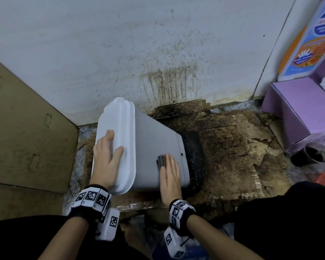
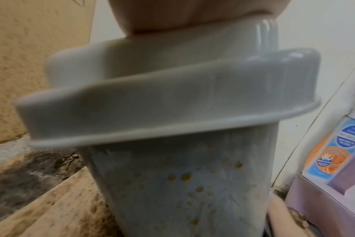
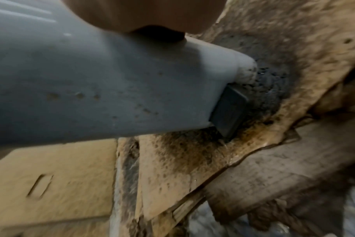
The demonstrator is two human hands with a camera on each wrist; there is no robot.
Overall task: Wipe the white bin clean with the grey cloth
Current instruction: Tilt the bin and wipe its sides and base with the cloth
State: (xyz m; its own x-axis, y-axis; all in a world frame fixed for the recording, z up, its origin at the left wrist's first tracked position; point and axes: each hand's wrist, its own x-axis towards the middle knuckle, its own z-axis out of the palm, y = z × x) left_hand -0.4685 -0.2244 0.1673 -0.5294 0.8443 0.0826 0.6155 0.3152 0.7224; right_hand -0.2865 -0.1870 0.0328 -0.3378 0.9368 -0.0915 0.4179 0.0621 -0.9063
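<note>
1. White bin [image 1: 154,145] is tipped over, lid end toward 9 o'clock and base toward 3 o'clock, in the middle of the head view. It sits on stained, torn cardboard [image 1: 231,147] in front of a spattered white wall [image 1: 120,44].
2. Left hand [image 1: 106,159] lies flat on the bin's lid [image 1: 111,119]. Fingers are straight and spread, thumb pointing to 1 o'clock. It presses; it does not wrap.
3. Right hand [image 1: 170,177] is flat on the bin's upturned side, near the base, with the fingers straight and together.
4. Grey cloth [image 1: 161,160] is pinned under the right fingers against the bin. Only a folded edge shows, at 11 o'clock from the hand.
5. Left wrist view: brown-orange spots dot the bin wall [image 2: 182,184] below the lid rim.
6. Right wrist view: a dark pedal [image 3: 229,112] sticks out at the bin's base, over blackened cardboard.
7. Tan carton [image 1: 23,128] at 9 o'clock. Purple box [image 1: 293,109] at 3 o'clock, well apart from the bin.
</note>
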